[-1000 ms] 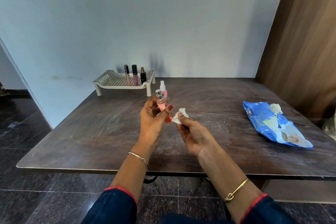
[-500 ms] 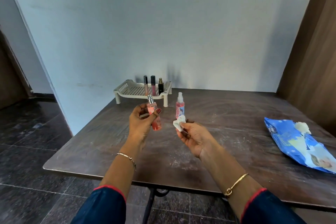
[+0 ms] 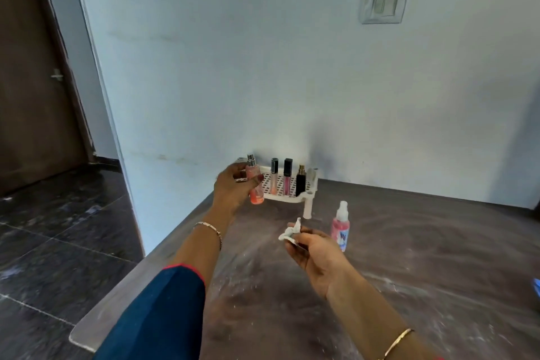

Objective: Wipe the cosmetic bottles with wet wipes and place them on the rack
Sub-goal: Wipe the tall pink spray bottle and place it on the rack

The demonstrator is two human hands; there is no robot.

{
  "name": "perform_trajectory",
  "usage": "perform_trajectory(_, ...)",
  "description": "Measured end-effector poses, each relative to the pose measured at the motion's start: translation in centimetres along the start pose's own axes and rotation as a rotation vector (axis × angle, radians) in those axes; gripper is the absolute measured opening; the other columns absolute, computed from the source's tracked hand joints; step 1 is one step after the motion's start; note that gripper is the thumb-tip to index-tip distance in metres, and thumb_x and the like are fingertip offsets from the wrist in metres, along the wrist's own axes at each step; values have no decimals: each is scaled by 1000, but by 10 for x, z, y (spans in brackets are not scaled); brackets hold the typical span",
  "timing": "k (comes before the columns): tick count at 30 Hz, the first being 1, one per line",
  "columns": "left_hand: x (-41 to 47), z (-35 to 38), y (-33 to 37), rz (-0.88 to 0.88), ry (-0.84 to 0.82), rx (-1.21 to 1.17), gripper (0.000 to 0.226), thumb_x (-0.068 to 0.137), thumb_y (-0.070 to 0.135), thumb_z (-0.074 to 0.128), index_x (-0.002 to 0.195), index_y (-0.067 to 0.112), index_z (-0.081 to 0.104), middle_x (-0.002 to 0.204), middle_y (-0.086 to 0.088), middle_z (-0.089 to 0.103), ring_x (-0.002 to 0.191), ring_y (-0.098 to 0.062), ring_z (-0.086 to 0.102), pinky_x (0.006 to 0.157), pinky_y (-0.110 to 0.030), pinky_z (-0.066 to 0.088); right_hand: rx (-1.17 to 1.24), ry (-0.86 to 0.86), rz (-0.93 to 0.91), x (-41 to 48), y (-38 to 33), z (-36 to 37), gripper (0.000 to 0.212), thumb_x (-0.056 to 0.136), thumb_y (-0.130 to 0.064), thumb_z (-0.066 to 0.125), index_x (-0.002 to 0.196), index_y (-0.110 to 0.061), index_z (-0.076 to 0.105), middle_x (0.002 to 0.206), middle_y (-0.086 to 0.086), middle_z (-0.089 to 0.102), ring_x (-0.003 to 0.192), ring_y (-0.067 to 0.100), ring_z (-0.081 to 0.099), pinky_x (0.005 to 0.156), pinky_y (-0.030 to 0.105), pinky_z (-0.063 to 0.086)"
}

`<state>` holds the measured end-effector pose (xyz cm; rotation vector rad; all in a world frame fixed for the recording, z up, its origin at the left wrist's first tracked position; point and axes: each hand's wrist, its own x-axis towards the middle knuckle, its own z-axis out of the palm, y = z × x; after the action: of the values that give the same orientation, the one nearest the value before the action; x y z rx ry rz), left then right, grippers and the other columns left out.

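Observation:
My left hand [image 3: 233, 188] grips a small pink spray bottle [image 3: 254, 181] with a silver top, held upright in front of the left part of the white perforated rack [image 3: 310, 187]. On the rack stand two lip gloss tubes [image 3: 273, 177] [image 3: 287, 175] and a small black bottle [image 3: 301, 181]. My right hand [image 3: 317, 254] pinches a crumpled white wet wipe [image 3: 289, 232] above the table. A pink spray bottle with a white cap [image 3: 340, 226] stands on the table just right of that hand.
The dark, dusty table [image 3: 409, 257] runs against a pale blue wall. A sliver of the blue wipes pack [image 3: 537, 286] shows at the right edge. Dark tiled floor and a brown door [image 3: 29, 82] lie to the left.
My left hand has carried the pink bottle forward from near my right hand to the rack. My right hand stays low with the wipe. The view has swung left and closer.

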<state>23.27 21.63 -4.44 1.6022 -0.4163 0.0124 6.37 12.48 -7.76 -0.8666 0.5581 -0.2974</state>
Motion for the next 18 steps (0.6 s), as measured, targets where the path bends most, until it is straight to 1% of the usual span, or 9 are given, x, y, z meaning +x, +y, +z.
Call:
perform_trajectory(3,28,9,-7,-11,-1,48,47,74,15,81,117,16,60,108,-5,66,102,-27,65,90,-48,54,-4,-19,21,12,-3,1,24,89,11,51,110,8,62,93,18,68,76,20,65,63,23,57)
perform_trajectory(5,42,17,-11,11,17,82,48,76,19,79,119,16,59,110,-4,66,102,-24,64,92,-44,53,5,-24,25,21,-5,-1,23,88,12,52,108,8,63,93,19,68,76,20,65,64,23,57)
perform_trajectory(7,51,23,-14,47,40,134,47,79,23,77,122,16,58,116,-4,67,103,-21,63,93,-37,51,26,-22,29,28,-5,-2,23,87,11,54,107,8,63,94,19,69,76,20,66,61,23,57)
perform_trajectory(9,62,26,-17,70,43,170,47,82,25,75,124,15,57,118,-4,66,103,-19,63,87,-28,48,44,-19,30,35,-4,-3,22,86,11,55,106,7,64,97,20,69,73,19,67,58,22,58)
perform_trajectory(10,67,28,-20,73,45,189,47,82,25,74,124,15,57,119,-3,66,104,-19,62,86,-27,47,51,-16,27,38,-4,-3,21,86,12,55,105,7,65,97,21,69,71,19,68,56,22,58)
perform_trajectory(13,79,33,-31,41,44,229,45,80,21,75,122,15,59,117,-5,67,106,-20,62,90,-29,47,59,-2,17,46,-2,-2,19,87,12,54,99,5,67,94,20,70,71,18,67,55,20,57)
perform_trajectory(16,86,37,-41,24,7,271,42,79,17,76,118,14,60,113,-5,68,100,-18,62,89,-30,49,68,-5,27,52,0,-1,19,87,10,55,100,5,67,95,20,71,74,19,68,59,22,57)
perform_trajectory(18,87,39,-46,33,-18,311,40,79,19,76,117,14,62,111,-4,69,102,-19,63,92,-34,49,69,-17,32,54,1,-1,20,87,11,55,102,6,67,97,21,70,74,20,68,59,22,58)
